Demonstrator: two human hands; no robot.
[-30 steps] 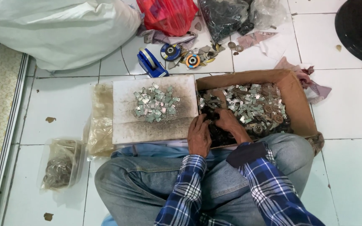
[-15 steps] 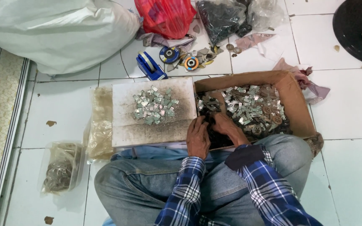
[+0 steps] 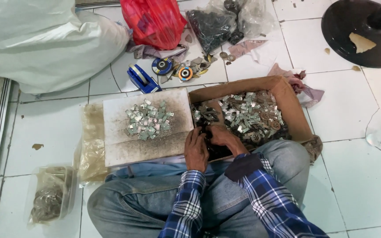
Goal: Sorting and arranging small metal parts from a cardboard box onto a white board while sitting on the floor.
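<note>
Your left hand (image 3: 196,147) and right hand (image 3: 224,136) are pressed together, pinching a small dark part at the cardboard box (image 3: 287,103) edge, frame centre — jostle the white board (image 3: 146,125) and its metal clips (image 3: 148,121) could scatter.

Sat on the floor (image 3: 358,176) with a cardboard box (image 3: 289,103) just ahead of the knees. Beside it, to the left and touching, a flat board (image 3: 124,147) carrying a pile of small metal pieces (image 3: 148,121). More such pieces (image 3: 248,115) in the box. Both hands (image 3: 208,143) at the box's near left corner. Behind: tape dispenser (image 3: 140,79), 2 discs (image 3: 173,69), bags (image 3: 155,20). Far left, a large sack (image 3: 36,39).
</note>
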